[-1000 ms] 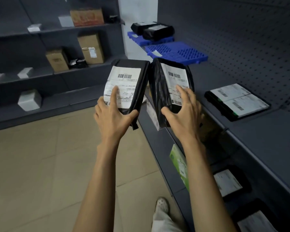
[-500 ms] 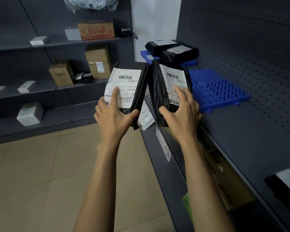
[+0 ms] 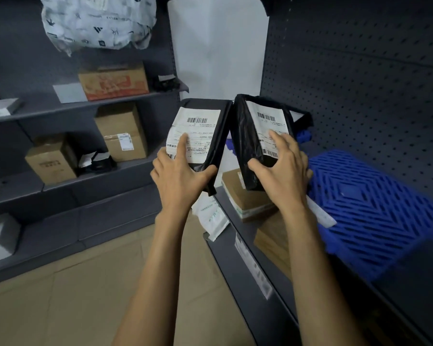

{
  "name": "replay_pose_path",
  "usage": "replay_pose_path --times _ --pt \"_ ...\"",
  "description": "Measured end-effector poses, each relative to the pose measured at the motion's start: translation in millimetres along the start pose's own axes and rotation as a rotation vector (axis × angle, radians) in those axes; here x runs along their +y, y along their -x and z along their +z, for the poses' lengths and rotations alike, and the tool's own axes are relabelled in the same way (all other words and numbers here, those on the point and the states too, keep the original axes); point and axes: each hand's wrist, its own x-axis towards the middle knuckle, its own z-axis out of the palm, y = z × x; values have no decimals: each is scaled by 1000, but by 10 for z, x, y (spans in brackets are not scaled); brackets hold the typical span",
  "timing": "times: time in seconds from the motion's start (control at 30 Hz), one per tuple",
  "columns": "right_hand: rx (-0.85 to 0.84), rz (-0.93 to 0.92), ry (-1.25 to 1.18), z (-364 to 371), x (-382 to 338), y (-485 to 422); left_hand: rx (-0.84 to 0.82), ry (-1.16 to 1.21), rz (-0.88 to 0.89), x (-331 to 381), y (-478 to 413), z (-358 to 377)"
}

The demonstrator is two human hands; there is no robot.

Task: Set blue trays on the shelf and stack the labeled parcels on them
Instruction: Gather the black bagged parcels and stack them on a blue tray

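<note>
Gripping one black labeled parcel each, the left hand (image 3: 179, 174) holds the left parcel (image 3: 200, 136) and the right hand (image 3: 284, 173) the right parcel (image 3: 254, 138), both upright, edges almost touching. A blue tray (image 3: 375, 216) lies on the shelf (image 3: 410, 303) at its front edge, right of the right hand.

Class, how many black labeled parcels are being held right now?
2: one parcel in the left hand, one parcel in the right hand. More may sit hidden behind them.
</note>
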Motion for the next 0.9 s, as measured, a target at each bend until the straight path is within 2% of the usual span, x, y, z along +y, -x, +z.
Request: replay_pose_path --times 0.2,0.5,0.7,0.9 --pt "41 66 99 271 -5 -906 -112 12 84 175 -1062 471" --pt "13 139 233 557 460 -2311 -276 -29 102 714 -2271 1410" --pt "-4 112 321 729 751 -2930 -314 -86 108 1022 -2691 1850" --pt "-64 87 359 746 887 -3107 -369 -47 147 1159 -2744 1940"
